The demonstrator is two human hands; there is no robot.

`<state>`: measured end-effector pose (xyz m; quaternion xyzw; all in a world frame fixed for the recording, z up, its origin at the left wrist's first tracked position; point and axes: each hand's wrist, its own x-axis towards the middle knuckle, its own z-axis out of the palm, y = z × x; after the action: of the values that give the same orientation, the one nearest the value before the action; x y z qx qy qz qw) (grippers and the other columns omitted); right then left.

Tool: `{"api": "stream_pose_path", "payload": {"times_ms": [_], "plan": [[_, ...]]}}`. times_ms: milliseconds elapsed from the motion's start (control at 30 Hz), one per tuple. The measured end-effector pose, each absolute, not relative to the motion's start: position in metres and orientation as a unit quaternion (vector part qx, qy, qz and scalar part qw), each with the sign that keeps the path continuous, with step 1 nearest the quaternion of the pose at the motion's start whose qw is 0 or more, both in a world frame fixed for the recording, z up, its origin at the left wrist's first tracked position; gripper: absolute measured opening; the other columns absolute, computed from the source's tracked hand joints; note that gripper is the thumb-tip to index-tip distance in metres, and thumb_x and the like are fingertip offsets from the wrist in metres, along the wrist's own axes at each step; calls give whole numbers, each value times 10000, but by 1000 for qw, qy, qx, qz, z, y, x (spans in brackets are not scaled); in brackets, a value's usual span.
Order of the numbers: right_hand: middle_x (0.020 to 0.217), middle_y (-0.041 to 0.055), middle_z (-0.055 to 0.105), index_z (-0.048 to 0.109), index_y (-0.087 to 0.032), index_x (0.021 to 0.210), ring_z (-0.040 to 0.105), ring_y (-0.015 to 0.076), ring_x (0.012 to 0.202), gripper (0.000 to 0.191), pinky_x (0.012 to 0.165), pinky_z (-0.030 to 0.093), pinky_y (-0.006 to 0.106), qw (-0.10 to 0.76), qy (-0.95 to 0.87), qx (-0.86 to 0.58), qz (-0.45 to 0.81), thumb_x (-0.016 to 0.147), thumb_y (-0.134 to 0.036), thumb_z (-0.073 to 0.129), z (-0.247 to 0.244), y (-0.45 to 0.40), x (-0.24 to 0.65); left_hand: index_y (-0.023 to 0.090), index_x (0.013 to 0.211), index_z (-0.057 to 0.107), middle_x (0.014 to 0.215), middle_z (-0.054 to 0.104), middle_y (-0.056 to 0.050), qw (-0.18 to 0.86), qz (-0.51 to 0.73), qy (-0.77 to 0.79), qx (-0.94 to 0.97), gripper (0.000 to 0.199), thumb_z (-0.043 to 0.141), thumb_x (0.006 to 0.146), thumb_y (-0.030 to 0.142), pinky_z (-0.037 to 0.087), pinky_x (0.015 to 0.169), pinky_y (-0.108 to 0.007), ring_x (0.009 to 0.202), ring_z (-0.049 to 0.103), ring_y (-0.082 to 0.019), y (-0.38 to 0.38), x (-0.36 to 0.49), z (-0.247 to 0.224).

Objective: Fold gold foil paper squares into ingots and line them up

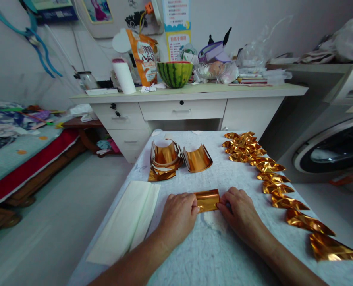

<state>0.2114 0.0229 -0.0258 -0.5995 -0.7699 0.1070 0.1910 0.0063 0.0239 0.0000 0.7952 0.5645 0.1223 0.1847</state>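
Between my hands lies a small sheet of gold foil paper (pixel 207 200), curled lengthwise, just above the cloth-covered table. My left hand (pixel 179 212) is closed on its left end, thumb and fingers pressed together. My right hand (pixel 238 210) pinches its right end. Beyond them stand curled stacks of gold foil paper (pixel 165 153) and another curled foil piece (pixel 197 159). Folded gold foil shapes with pointed ends (pixel 274 187) run in a row along the table's right side. Pale paper sheets (pixel 124 222) lie left of my left forearm.
The table (pixel 194 254) has a light cloth. Behind it, a white desk (pixel 182 109) holds half a watermelon (pixel 175 74), an orange snack pouch (pixel 145 59), a white paper roll (pixel 124 77) and plastic bags. A washing machine (pixel 325 131) stands right, a bed (pixel 24 159) left.
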Motion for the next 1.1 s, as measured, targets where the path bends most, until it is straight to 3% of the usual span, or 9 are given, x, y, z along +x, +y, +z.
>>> {"api": "stream_pose_path", "payload": {"times_ms": [1100], "plan": [[838,65,610,662,-199,751,523,227,792,137,704,355,324,143,-755,-630,111,868,-221,595,-19,26,208,197,804,547,827,657,8,189,119,565,795,86,519,873,155,323,729,-311,816,591,-178,23,6,-1]]}}
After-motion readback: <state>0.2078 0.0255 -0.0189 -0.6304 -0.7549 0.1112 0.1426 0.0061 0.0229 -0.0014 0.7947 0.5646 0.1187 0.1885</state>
